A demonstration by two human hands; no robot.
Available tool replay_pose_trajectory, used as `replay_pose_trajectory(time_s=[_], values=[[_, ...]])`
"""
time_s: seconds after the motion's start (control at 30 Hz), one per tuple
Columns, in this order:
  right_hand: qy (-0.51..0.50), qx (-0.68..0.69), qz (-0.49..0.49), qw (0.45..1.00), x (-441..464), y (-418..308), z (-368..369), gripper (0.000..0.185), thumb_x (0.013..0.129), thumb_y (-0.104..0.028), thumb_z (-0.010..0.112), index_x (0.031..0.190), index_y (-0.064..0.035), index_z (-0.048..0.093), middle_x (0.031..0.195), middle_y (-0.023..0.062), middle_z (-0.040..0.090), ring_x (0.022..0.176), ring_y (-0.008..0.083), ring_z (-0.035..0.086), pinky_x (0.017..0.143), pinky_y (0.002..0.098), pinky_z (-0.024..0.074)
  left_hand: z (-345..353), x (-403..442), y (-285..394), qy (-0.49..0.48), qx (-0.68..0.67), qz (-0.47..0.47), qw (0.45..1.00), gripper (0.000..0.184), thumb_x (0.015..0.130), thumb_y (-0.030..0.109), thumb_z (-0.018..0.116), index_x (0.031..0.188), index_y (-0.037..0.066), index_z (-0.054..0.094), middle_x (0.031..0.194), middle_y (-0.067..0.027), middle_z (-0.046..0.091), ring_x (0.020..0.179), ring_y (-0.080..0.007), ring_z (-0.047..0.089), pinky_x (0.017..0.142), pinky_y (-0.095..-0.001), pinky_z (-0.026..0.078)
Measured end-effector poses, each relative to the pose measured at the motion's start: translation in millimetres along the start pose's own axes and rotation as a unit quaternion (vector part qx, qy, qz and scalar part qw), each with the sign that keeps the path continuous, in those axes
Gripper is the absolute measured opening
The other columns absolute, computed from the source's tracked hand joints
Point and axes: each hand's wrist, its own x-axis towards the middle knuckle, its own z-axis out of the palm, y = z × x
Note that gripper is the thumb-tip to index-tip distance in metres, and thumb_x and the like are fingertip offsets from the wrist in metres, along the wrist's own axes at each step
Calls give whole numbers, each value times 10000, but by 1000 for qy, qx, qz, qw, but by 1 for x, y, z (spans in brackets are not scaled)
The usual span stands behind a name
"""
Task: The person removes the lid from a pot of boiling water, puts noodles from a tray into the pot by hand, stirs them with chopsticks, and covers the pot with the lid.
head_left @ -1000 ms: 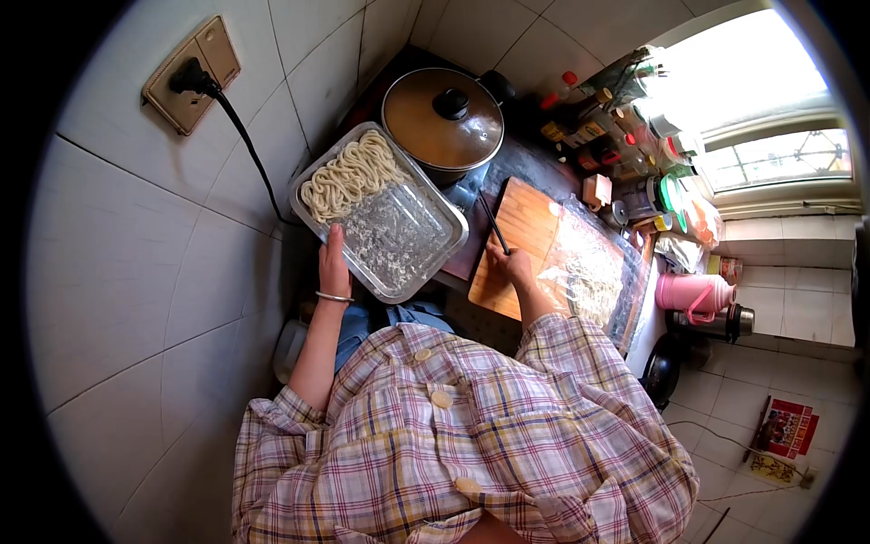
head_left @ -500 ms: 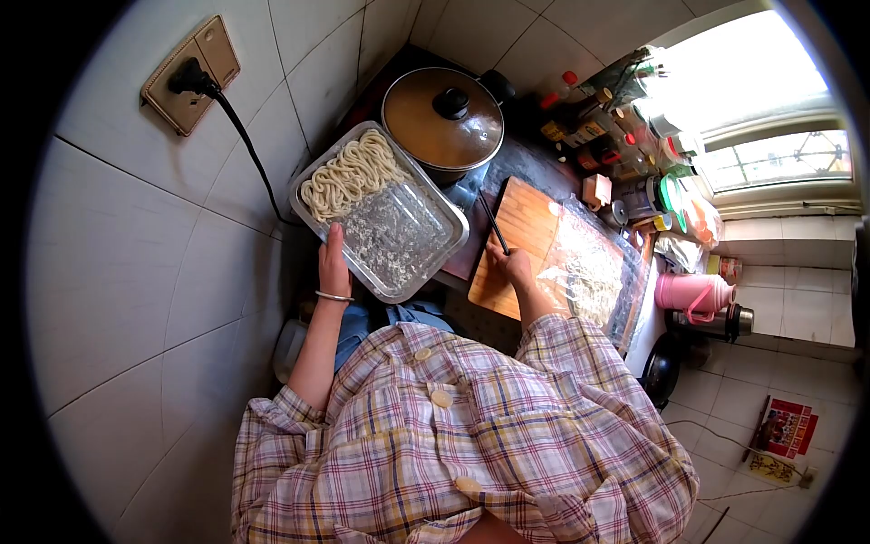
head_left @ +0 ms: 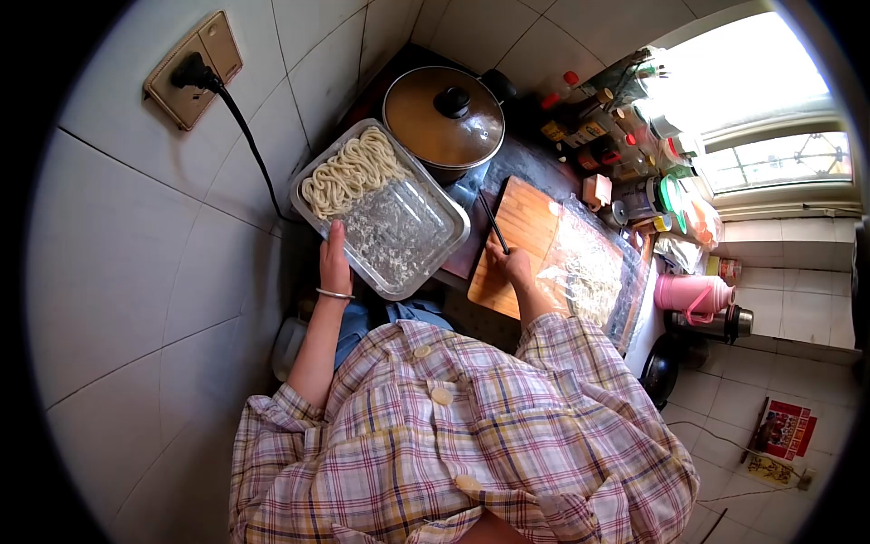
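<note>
My left hand [head_left: 335, 265] grips the near left edge of a clear rectangular tray [head_left: 412, 222], thumb over the rim and the other fingers hidden below. Thick white noodles [head_left: 355, 172] lie bunched at the tray's far left end, and loose flour dusts the rest of its bottom. In my right hand [head_left: 513, 268] is a pair of dark chopsticks [head_left: 494, 222], slanting up and left; whether it is one stick or two is hard to make out. That hand is over a wooden cutting board [head_left: 526, 213].
Behind the tray stands a lidded pot [head_left: 442, 122]. Floury plastic wrap [head_left: 589, 272] covers the board's right side. Sauce bottles [head_left: 589, 127] and jars line the window side, with a pink thermos [head_left: 693, 293] farther right. A black power cord [head_left: 254, 159] hangs on the left wall.
Almost nothing differs. The tray and my left hand sit a hair higher in view; my right hand and the chopsticks keep their place.
</note>
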Motion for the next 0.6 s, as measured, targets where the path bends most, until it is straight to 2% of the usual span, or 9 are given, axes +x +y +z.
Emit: replay_pose_trajectory(time_s=[0.37, 0.43, 0.57, 0.6], values=[[-7, 15, 1, 1000, -2, 0, -1, 633, 713, -580, 668, 656, 49, 646, 582, 150, 601, 553, 254, 593, 565, 353, 456, 4, -3, 2, -11, -4, 8, 1000, 513, 911, 352, 525, 1261, -11, 428, 1228, -79, 504, 1098, -163, 498, 924, -294, 400], [-8, 9, 6, 1000, -2, -2, -2, 633, 711, -582, 669, 646, 47, 643, 581, 146, 599, 550, 250, 590, 561, 353, 454, 10, -6, 5, -1, 3, 22, 1000, 511, 935, 364, 480, 1217, -63, 475, 1187, -72, 524, 1054, -133, 482, 922, -271, 362], [-11, 23, 5, 1000, -6, -5, -4, 633, 709, -583, 671, 645, 46, 640, 578, 141, 595, 548, 243, 586, 557, 353, 451, 10, -7, 7, -2, 1, 22, 1000, 505, 935, 364, 481, 1207, -61, 484, 1170, -68, 531, 1038, -129, 487, 905, -268, 371], [-10, 16, 9, 1000, -6, -6, -4, 602, 724, -563, 671, 651, 34, 639, 568, 131, 586, 531, 234, 573, 541, 349, 435, 6, -4, 3, -7, 1, 16, 1000, 501, 925, 356, 500, 1238, -33, 453, 1202, -73, 517, 1069, -147, 492, 917, -282, 384]])
